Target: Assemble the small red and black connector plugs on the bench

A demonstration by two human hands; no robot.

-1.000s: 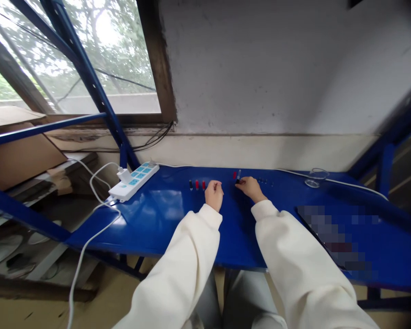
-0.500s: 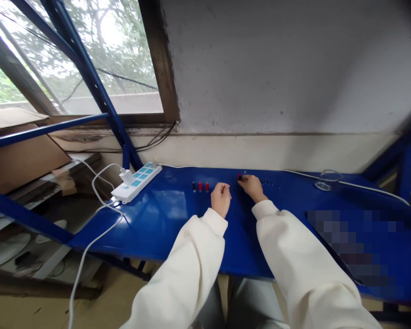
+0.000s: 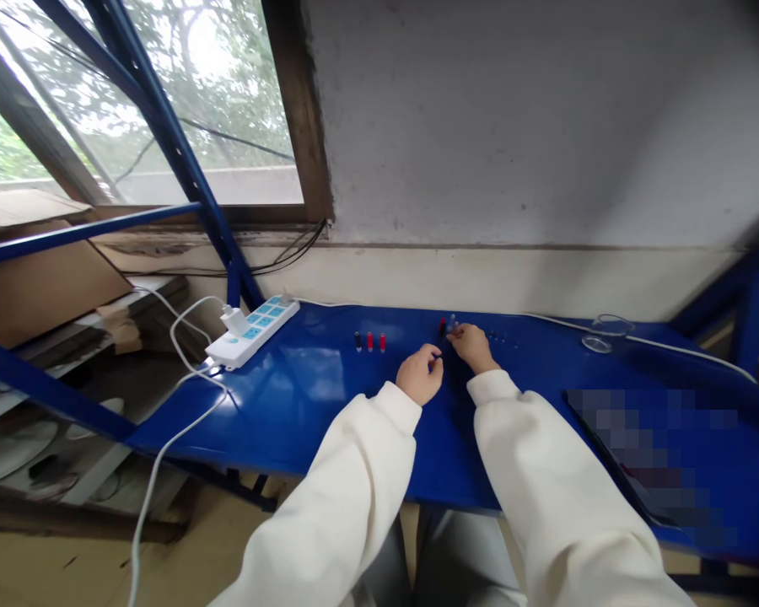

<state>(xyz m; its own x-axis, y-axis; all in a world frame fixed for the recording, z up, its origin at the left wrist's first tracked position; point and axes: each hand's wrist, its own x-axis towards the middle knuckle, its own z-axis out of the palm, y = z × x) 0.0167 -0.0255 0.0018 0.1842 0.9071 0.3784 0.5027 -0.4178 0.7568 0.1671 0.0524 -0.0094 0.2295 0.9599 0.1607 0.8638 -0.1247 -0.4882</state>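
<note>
Clear tube (image 3: 452,320) is at the table's (image 3: 278,413) far middle, just right of a red-and-black piece (image 3: 443,325); right hand (image 3: 471,346) fingertips are at it, perhaps steadying it, grip unclear. Left hand (image 3: 420,376), apart and nearer, curls; contents cannot be told. Three small tubes (image 3: 370,341) stand left, presumably spaced for separate grasping.

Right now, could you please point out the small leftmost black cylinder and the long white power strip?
Small leftmost black cylinder (image 3: 357,340): head view, its dark body.
Long white power strip (image 3: 257,328): head view, its socketed top face.
</note>
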